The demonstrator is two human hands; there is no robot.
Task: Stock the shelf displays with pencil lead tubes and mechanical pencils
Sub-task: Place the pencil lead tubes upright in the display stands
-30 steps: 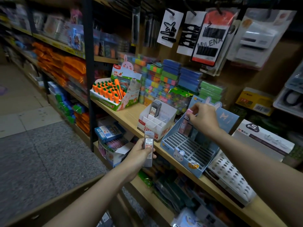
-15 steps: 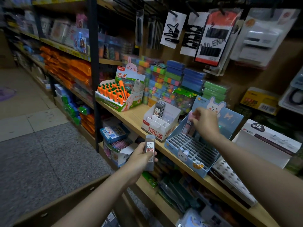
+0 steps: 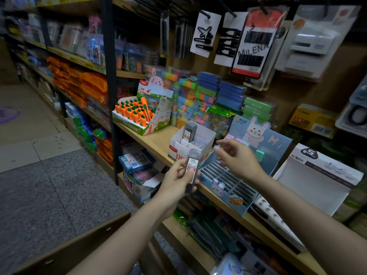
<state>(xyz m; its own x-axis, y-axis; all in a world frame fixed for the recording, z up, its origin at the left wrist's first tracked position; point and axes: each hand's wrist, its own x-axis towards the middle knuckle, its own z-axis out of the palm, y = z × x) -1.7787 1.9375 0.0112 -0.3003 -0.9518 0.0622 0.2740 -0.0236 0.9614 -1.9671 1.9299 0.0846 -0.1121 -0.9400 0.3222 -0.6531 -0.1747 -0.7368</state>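
Note:
My left hand (image 3: 176, 180) grips a small stack of dark pencil lead tubes (image 3: 192, 169) with white and red labels, held upright in front of the shelf edge. My right hand (image 3: 237, 155) hovers just right of the tubes with relaxed fingers, holding nothing I can see. Behind the tubes stands a white divided display box (image 3: 206, 135) with a few lead tubes (image 3: 190, 131) in its back left slot. To its right sits a blue slotted rabbit display (image 3: 230, 180), with pastel pencil tops (image 3: 259, 154) at its back.
A carrot-eraser display (image 3: 139, 116) stands left on the wooden shelf (image 3: 153, 139). A white open box (image 3: 315, 183) sits at the right. Stacked coloured packs fill the back, and hair-clip cards (image 3: 206, 33) hang above. A cardboard box edge (image 3: 83, 241) lies below my arms.
My right hand has left the back of the blue rabbit display and moved left and down toward the tubes. My left hand has raised the tubes closer to the shelf edge.

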